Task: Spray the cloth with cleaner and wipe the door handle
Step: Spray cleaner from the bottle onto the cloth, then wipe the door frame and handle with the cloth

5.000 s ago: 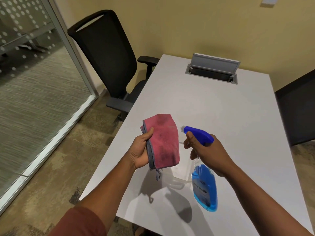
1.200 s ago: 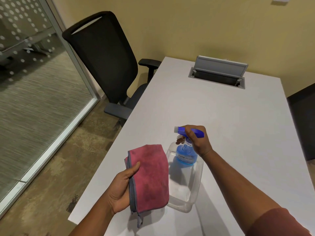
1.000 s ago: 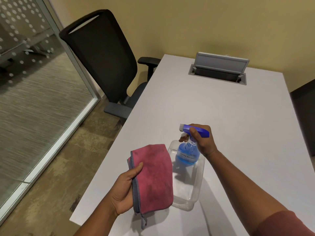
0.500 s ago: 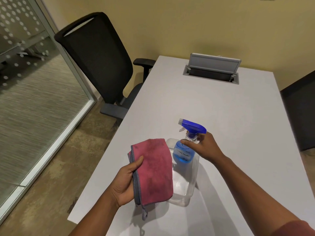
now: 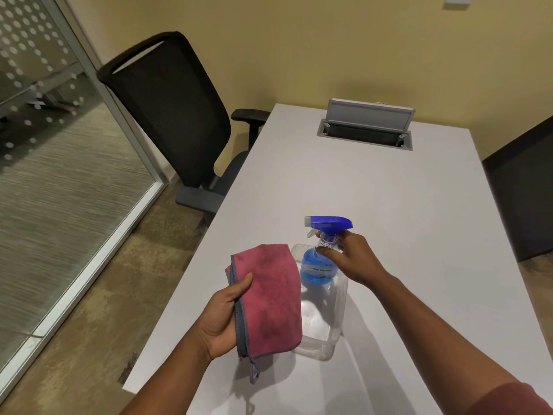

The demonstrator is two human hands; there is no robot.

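Observation:
My left hand (image 5: pixel 221 319) grips a folded pink cloth (image 5: pixel 269 298) with a grey edge and holds it upright above the near left part of the white table (image 5: pixel 389 190). Just right of the cloth, a spray bottle (image 5: pixel 317 269) with blue liquid and a blue trigger head stands upright inside a clear plastic container (image 5: pixel 329 330). The fingers of my right hand (image 5: pixel 354 262) are pinched around the bottle's neck, under the trigger. No door handle is in view.
A black office chair (image 5: pixel 173 115) stands at the table's left side. A glass partition (image 5: pixel 59 181) with a metal frame runs along the left. An open grey cable box (image 5: pixel 366 127) sits at the table's far end. A dark chair (image 5: pixel 523 199) is at the right.
The bottle went from being aimed at the cloth to standing in the clear container. My right hand slid from the trigger head down to the neck. The cloth stayed in my left hand.

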